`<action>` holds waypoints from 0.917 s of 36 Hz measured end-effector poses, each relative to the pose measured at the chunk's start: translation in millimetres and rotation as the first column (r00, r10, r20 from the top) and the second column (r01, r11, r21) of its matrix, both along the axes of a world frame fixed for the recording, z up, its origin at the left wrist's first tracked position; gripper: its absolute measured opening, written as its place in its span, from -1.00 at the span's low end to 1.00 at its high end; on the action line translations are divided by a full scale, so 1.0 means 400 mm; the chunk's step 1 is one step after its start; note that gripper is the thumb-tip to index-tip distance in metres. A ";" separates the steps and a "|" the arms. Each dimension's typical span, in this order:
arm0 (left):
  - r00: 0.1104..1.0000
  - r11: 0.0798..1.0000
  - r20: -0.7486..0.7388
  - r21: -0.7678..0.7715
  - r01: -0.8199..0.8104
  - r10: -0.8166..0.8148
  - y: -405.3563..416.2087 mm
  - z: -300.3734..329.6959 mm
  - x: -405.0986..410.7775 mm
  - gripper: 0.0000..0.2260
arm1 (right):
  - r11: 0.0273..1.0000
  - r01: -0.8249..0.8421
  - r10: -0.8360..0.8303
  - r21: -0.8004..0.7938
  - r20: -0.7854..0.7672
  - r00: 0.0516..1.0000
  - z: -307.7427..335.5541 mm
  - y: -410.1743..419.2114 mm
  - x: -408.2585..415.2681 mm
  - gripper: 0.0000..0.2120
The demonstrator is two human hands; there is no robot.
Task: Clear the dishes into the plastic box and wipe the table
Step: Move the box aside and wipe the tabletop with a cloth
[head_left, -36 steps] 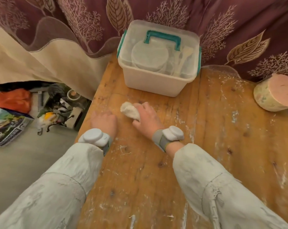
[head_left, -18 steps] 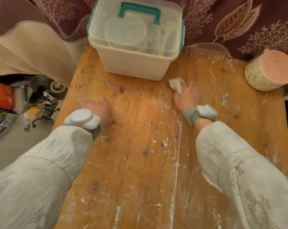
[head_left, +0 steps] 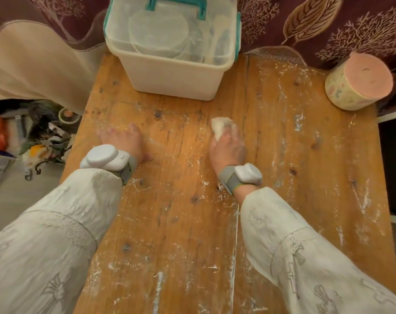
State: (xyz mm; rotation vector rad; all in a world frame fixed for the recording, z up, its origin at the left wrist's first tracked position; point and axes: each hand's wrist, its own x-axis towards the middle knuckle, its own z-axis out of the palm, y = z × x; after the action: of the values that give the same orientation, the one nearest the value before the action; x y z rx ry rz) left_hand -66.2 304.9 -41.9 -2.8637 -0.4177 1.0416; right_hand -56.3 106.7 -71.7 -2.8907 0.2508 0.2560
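- The cloth [head_left: 219, 128], a small white wad, lies on the tabletop [head_left: 181, 223] in front of the plastic box [head_left: 172, 75], near the middle seam between the boards. The right hand [head_left: 227, 147] presses it down, fingers curled over it and holding it.
- Half a second ago the cloth was further right and closer to the box; a second ago it was left of the box's middle. It has therefore swept right and is now coming back left and toward the person. Judgement: the wiping stroke is under way, back and forth across the far half.
- The box stands closed at the far edge, teal handle up, with plates dimly visible through the lid. Judgement: the dish-clearing part looks done; wiping remains.
- The left hand [head_left: 124, 141] rests flat on the tabletop near the left edge, fingers spread wide and holding nothing, as in both earlier views.
- White streaks still mark the near half and the right-hand boards.
- Open room: wide bare wood near the person and to the right. Limits: the box ahead, a round tin [head_left: 358, 82] at the far right corner, the curtain [head_left: 317, 23] behind, and a drop at the left edge above floor clutter [head_left: 38, 137].
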 end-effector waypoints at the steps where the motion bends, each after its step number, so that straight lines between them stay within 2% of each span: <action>1: 1.000 1.000 0.009 -0.001 0.003 -0.003 0.004 -0.004 -0.001 -0.10 | 0.996 -0.078 0.078 0.034 0.007 0.997 -0.001 0.036 0.009 -0.54; 4: 0.998 1.000 0.047 0.002 0.028 -0.028 0.019 -0.013 -0.013 -0.11 | 0.948 -0.246 0.250 0.200 0.005 0.968 0.005 0.138 0.039 -0.60; 7: 0.992 0.997 0.093 0.024 0.079 -0.081 0.025 -0.018 -0.026 -0.13 | 0.916 -0.113 0.108 0.386 0.035 0.994 0.024 0.159 0.059 -0.64; 9: 0.989 0.994 0.102 0.042 0.104 -0.107 0.026 -0.020 -0.029 -0.14 | 0.904 -0.013 -0.019 0.427 0.069 0.997 0.026 0.117 0.059 -0.62; 14: 0.985 0.991 0.115 0.044 0.125 -0.129 0.034 -0.019 -0.020 -0.17 | 0.953 0.189 -0.212 0.236 0.075 0.974 0.011 -0.002 0.053 -0.53; 17: 0.978 0.990 0.158 0.012 0.137 -0.138 0.041 -0.018 -0.016 -0.24 | 0.965 0.241 -0.248 0.108 0.065 0.966 -0.005 0.006 0.061 -0.50; 21: 0.954 0.992 0.282 -0.044 0.121 -0.104 0.089 -0.025 -0.021 -0.40 | 0.987 0.157 -0.159 0.034 0.078 0.984 -0.016 0.122 0.076 -0.53; 24: 0.931 0.991 0.366 -0.120 0.054 -0.007 0.136 -0.033 -0.029 -0.54 | 0.997 -0.082 0.082 -0.011 0.053 0.995 -0.025 0.249 0.073 -0.59; 26: 0.893 0.975 0.437 -0.222 -0.005 0.104 0.169 -0.037 -0.037 -0.65 | 0.964 -0.264 0.264 0.024 0.027 0.964 -0.023 0.333 0.081 -0.59; 29: 0.803 0.941 0.551 -0.335 -0.038 0.228 0.200 -0.046 -0.058 -0.73 | 0.889 -0.425 0.442 0.171 -0.072 0.894 -0.007 0.399 0.115 -0.58; 31: 0.737 0.919 0.599 -0.386 -0.077 0.313 0.220 -0.061 -0.071 -0.72 | 0.880 -0.393 0.421 0.265 -0.054 0.906 0.001 0.409 0.130 -0.59; 33: 0.677 0.893 0.617 -0.428 -0.139 0.401 0.239 -0.076 -0.076 -0.72 | 0.917 -0.254 0.253 0.309 0.046 0.966 0.010 0.390 0.133 -0.62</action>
State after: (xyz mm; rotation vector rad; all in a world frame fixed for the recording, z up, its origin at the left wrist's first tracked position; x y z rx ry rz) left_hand -96.7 400.4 -72.2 -3.5272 -0.7994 -0.0516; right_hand -3.0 262.5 -67.6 -2.6007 -0.1574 0.3023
